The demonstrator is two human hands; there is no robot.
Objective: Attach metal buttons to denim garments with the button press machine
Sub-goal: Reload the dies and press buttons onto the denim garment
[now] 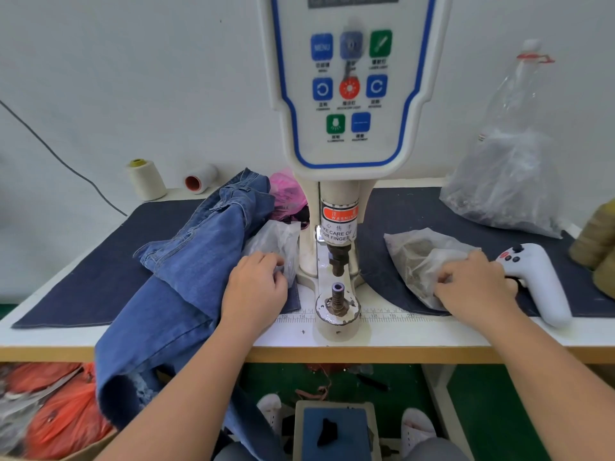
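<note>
The button press machine (342,134) stands at the table's middle, its punch (338,259) raised above the bare lower die (337,299). Blue denim jeans (186,271) lie left of it and hang over the table's front edge. My left hand (254,287) rests on the jeans, fingers curled into a clear plastic bag (278,242) beside the machine. My right hand (474,284) has its fingers pinched inside another clear bag (419,257) of small metal parts, right of the machine. What the fingertips hold is hidden.
A white handheld controller (539,281) lies just right of my right hand. A large clear bag (509,174) stands at the back right, thread cones (146,178) at the back left, a pink bag (286,191) behind the jeans. The foot pedal (336,427) sits below.
</note>
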